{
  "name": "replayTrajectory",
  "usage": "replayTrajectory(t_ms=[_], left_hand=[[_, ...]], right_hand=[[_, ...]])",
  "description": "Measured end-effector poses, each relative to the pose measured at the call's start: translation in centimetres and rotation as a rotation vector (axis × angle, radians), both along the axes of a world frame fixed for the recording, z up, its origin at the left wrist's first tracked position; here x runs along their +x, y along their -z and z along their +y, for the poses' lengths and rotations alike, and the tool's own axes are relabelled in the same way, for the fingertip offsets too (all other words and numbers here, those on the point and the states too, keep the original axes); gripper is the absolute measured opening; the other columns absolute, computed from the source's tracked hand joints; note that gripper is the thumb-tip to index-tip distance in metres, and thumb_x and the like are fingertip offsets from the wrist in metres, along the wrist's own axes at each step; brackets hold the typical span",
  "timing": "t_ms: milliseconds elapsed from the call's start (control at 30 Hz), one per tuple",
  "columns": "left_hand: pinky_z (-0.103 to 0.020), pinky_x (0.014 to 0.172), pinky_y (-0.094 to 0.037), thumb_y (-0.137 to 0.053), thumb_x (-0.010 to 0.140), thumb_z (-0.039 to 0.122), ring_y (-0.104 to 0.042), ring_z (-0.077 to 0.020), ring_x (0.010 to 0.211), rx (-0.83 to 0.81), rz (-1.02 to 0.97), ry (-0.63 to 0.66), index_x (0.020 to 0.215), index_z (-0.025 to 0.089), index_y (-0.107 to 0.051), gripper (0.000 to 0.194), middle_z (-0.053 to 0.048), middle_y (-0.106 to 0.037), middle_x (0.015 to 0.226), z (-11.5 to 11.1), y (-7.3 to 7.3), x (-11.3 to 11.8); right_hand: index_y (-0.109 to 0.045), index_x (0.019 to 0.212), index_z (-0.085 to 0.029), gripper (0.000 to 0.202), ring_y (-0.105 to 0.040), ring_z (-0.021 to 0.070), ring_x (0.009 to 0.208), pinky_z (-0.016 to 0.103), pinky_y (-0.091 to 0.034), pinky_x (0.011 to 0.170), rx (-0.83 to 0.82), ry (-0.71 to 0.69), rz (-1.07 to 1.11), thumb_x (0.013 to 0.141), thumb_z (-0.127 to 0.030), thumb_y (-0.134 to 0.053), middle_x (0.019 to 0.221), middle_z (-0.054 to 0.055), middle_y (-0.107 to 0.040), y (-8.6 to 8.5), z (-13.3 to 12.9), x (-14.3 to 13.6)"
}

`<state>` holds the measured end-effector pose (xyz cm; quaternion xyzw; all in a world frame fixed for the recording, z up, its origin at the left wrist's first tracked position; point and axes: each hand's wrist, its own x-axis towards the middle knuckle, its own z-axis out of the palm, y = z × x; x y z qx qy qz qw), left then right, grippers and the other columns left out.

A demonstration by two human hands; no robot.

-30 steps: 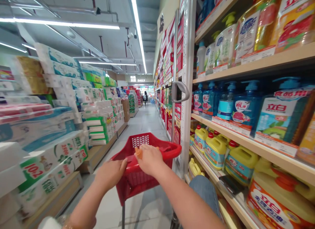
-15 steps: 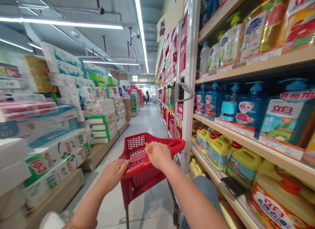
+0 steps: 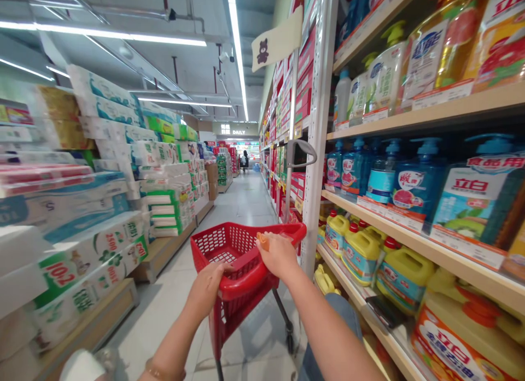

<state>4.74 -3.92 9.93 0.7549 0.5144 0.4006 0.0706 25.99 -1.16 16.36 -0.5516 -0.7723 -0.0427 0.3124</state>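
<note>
A red plastic shopping cart (image 3: 241, 287) stands in the aisle in front of me, turned a little toward the left. Its perforated basket shows no goods in the part I can see. My left hand (image 3: 207, 287) is closed over the near left side of the cart's handle. Farther right, my right hand (image 3: 279, 254) wraps round the same red handle. A small orange thing (image 3: 263, 241) shows at its fingers; what it is I cannot make out.
Shelves of dish soap bottles (image 3: 414, 176) and yellow jugs (image 3: 404, 277) rise close on the right. A metal post (image 3: 318, 129) with a grey loop handle (image 3: 303, 153) stands beside the cart. Stacked tissue packs (image 3: 94, 266) line the left. A person (image 3: 245, 159) is far down the aisle.
The cart's basket has swung to the left, and its handle has shifted slightly right. Both my hands have moved right with the handle, still on it.
</note>
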Motion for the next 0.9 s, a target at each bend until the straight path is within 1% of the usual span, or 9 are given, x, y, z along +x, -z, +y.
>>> replayTrajectory(t_ms=[100, 200, 267, 400, 467, 567, 733, 800, 900], left_hand=[[-0.036, 0.093, -0.047, -0.019, 0.096, 0.036, -0.064, -0.0203, 0.101, 0.104, -0.029, -0.060, 0.089, 0.019, -0.070, 0.053, -0.008, -0.073, 0.103, 0.9, 1.1, 1.1], [-0.037, 0.082, -0.050, -0.021, 0.096, 0.034, -0.065, -0.0215, 0.085, 0.153, 0.044, -0.102, 0.084, 0.018, -0.067, 0.050, -0.010, -0.072, 0.088, 1.0, 1.2, 2.3], [-0.036, 0.078, -0.050, -0.022, 0.096, 0.035, -0.065, -0.0216, 0.079, 0.130, 0.116, -0.116, 0.084, 0.018, -0.067, 0.050, -0.009, -0.071, 0.083, 1.1, 1.2, 2.4], [-0.038, 0.094, -0.047, -0.024, 0.097, 0.038, -0.063, -0.0221, 0.105, 0.102, 0.108, -0.146, 0.102, 0.017, -0.067, 0.048, -0.010, -0.071, 0.108, 2.1, 2.3, 1.6], [-0.040, 0.100, -0.044, -0.022, 0.096, 0.035, -0.059, -0.0220, 0.113, 0.129, 0.077, -0.159, 0.100, 0.017, -0.066, 0.049, -0.010, -0.069, 0.112, 2.9, 3.2, 1.7], [-0.040, 0.092, -0.046, -0.017, 0.095, 0.029, -0.062, -0.0226, 0.098, 0.115, 0.104, -0.202, 0.085, 0.017, -0.064, 0.050, -0.010, -0.071, 0.094, 3.7, 3.9, 2.6], [-0.036, 0.079, -0.045, -0.027, 0.094, 0.035, -0.064, -0.0232, 0.082, -0.012, 0.296, -0.139, 0.077, 0.018, -0.063, 0.043, -0.011, -0.071, 0.083, 4.2, 2.9, 1.9], [-0.035, 0.077, -0.045, -0.023, 0.095, 0.038, -0.065, -0.0231, 0.081, -0.088, 0.270, -0.153, 0.075, 0.018, -0.063, 0.049, -0.012, -0.071, 0.082, 4.7, 2.7, 0.6], [-0.034, 0.078, -0.045, -0.018, 0.095, 0.039, -0.065, -0.0231, 0.083, -0.120, 0.212, -0.205, 0.073, 0.017, -0.063, 0.055, -0.014, -0.071, 0.083, 5.5, 3.2, -0.5]], right_hand=[[-0.066, 0.111, -0.016, 0.037, -0.060, 0.0226, 0.113, 0.033, -0.039, 0.098, 0.010, -0.055, -0.033, 0.095, -0.039, -0.041, 0.119, 0.011, -0.067, 0.1, -0.9, -1.2], [-0.066, 0.110, -0.020, 0.035, -0.062, 0.0219, 0.107, 0.032, -0.042, 0.094, -0.017, -0.264, -0.112, 0.094, -0.041, -0.043, 0.116, 0.008, -0.069, 0.2, -2.8, -2.4], [-0.066, 0.107, -0.022, 0.037, -0.064, 0.0211, 0.102, 0.032, -0.043, 0.090, -0.050, -0.320, -0.136, 0.096, -0.044, -0.040, 0.111, 0.006, -0.070, 0.0, -3.5, -2.1], [-0.067, 0.100, -0.020, 0.038, -0.064, 0.0209, 0.098, 0.032, -0.042, 0.089, -0.046, -0.170, -0.109, 0.098, -0.041, -0.035, 0.102, 0.007, -0.072, -0.2, -3.0, -0.1], [-0.067, 0.099, -0.018, 0.037, -0.063, 0.0221, 0.099, 0.033, -0.041, 0.091, -0.022, -0.071, -0.086, 0.097, -0.038, -0.035, 0.102, 0.009, -0.071, -0.1, -2.7, 0.1], [-0.066, 0.100, -0.014, 0.034, -0.063, 0.0252, 0.098, 0.037, -0.041, 0.090, -0.026, -0.023, -0.109, 0.093, -0.036, -0.041, 0.100, 0.013, -0.070, 0.2, -3.3, -1.1], [-0.062, 0.111, -0.012, 0.039, -0.063, 0.0273, 0.099, 0.039, -0.042, 0.089, -0.010, -0.283, -0.347, 0.078, -0.030, -0.055, 0.109, 0.016, -0.068, 0.1, -5.2, -2.6], [-0.062, 0.109, -0.013, 0.037, -0.065, 0.0277, 0.093, 0.039, -0.044, 0.084, -0.045, -0.242, -0.360, 0.079, -0.033, -0.054, 0.104, 0.014, -0.069, -0.2, -5.1, -1.9], [-0.065, 0.099, -0.014, 0.029, -0.066, 0.0285, 0.087, 0.040, -0.045, 0.078, -0.093, -0.072, -0.308, 0.083, -0.033, -0.051, 0.094, 0.015, -0.071, -0.5, -4.3, -0.8]])
